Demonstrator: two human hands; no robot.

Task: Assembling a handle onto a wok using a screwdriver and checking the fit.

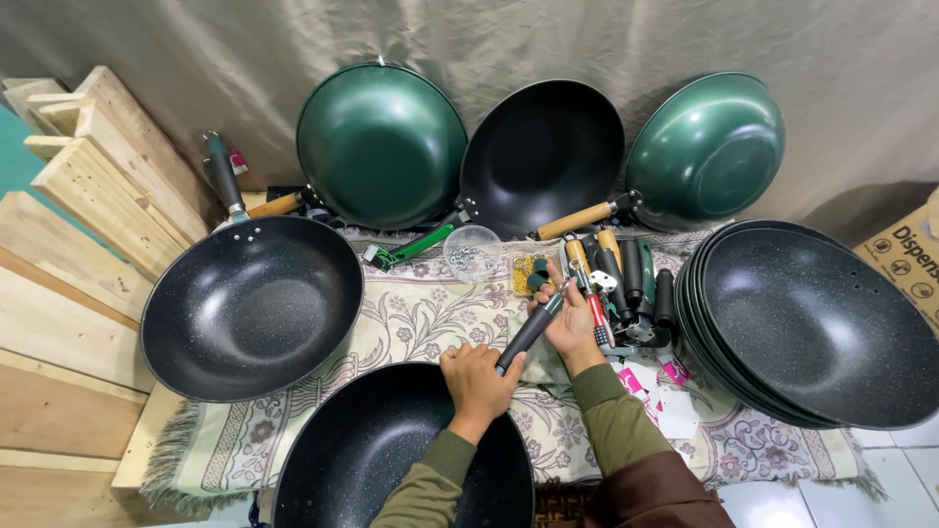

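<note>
L hand [477,376], R hand [575,323] grip handle [528,332] (smooth, dark).

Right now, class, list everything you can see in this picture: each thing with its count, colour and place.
Speckled black pan with handle: one, black, left on the cloth.
Speckled black pan under the hands: one, black, bottom centre.
Stack of speckled black pans: several, black, right.
Green woks: two, green, leaning on the back curtain.
Black wok: one, black, leaning between the green ones.
Clear plastic cup of screws: one, clear, centre back.
Pile of loose handles: several, black and wood-coloured, centre right.
Wooden planks: several, pale, left.
Patterned cloth: one, beige.
Cardboard box: one, brown, right edge.
Black handle: one, in both hands.
Left hand; right hand.
</note>
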